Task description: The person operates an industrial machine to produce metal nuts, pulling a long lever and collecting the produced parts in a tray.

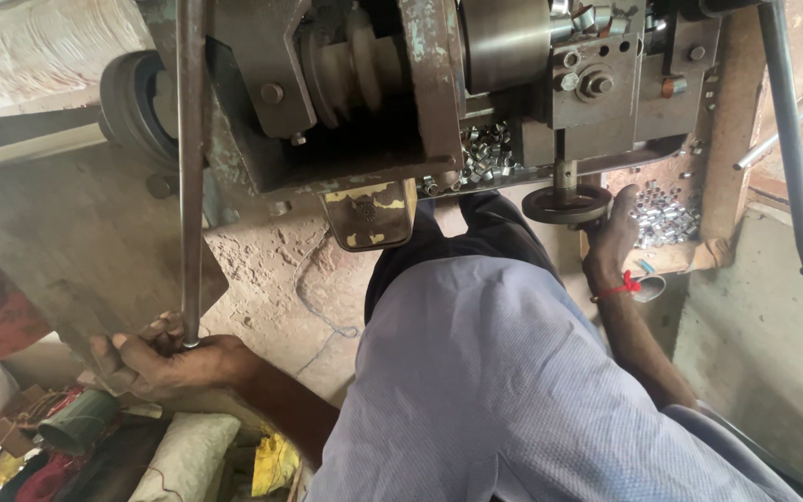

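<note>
L hand [164, 361], low at frame left: fingers closed round bottom end of long steel lever rod [190, 167], rod upright. R hand [613, 232], farther off: fingers wrapped on rim of small dark handwheel [564, 203] under machine body [439, 84]. Loose metal rings [666, 212] piled just beyond.

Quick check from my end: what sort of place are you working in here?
Likely a small metalworking shop. A worn lathe-like machine fills the view, with heaps of small cut metal rings beside it. The left hand grips a long steel rod; the right hand touches a black handwheel.
</note>
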The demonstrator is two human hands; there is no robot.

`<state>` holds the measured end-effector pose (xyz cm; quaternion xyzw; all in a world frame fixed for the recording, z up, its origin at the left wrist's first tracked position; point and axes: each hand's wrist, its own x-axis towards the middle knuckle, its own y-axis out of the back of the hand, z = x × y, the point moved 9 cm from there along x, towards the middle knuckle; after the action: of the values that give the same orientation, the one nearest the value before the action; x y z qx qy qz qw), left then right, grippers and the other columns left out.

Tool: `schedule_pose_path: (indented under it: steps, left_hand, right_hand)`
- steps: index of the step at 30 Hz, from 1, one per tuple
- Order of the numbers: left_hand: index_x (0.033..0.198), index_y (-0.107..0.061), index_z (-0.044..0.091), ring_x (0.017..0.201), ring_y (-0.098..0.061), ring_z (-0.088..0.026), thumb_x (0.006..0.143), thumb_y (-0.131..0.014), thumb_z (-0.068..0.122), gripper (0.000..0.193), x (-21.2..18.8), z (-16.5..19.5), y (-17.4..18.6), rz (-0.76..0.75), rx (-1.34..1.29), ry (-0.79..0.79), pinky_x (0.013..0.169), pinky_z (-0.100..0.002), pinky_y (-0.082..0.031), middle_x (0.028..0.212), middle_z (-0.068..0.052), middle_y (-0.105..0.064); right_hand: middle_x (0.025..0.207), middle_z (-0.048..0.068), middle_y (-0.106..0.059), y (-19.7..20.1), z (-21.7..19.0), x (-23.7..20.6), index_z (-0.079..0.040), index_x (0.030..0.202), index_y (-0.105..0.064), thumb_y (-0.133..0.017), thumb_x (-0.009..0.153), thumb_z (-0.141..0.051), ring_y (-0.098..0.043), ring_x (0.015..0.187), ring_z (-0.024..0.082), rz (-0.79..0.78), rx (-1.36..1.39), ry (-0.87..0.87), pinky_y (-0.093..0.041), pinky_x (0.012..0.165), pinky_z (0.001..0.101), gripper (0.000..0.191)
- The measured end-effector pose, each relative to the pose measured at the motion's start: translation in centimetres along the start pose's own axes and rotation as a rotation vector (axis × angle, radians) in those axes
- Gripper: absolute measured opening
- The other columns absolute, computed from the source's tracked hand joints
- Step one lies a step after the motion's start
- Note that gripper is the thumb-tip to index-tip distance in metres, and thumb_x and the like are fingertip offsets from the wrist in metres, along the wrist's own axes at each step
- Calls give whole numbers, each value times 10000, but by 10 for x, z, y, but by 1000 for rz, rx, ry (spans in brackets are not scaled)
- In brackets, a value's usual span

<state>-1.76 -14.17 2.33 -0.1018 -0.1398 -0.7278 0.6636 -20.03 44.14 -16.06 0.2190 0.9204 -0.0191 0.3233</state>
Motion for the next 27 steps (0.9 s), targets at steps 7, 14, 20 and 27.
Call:
schedule_pose_path:
  steps: [7,14,20,27]
  left_hand:
    - [1335,-576,57,769,-634,-126,1150,-500,181,235,-23,32,-16,-257,490,-743,588,-212,-538,1381,-183,-586]
    - [1418,-475,92,844,-668,-123,1158,-490,146,265,-36,45,-28,-271,657,-938,611,-213,-568,1410,-171,-552]
    - [1413,-491,85,837,-657,-160,1162,-536,141,261,-40,57,-36,-269,645,-902,613,-227,-544,1365,-192,-561]
    - [1280,-620,-104,575,-589,-126,943,-629,134,412,-3,1,0,64,-33,42,534,-243,-517,733,-53,-606]
  right_hand:
    - [699,9,-605,10,4,2,56,1072,-783,-353,1046,-742,-439,560,70,67,-141,-11,-312,472,260,908]
    - [569,-26,-468,8,-2,8,21,972,-789,-293,1024,-762,-417,499,65,112,-243,-1,-309,447,265,928]
    - [636,2,-574,5,0,-12,41,941,-653,-307,1096,-665,-502,537,120,6,-446,-12,-408,495,313,801]
    - [1031,125,-696,-69,5,-22,-27,1168,-642,-512,1006,-496,-697,832,238,-411,-1042,317,-564,751,418,513]
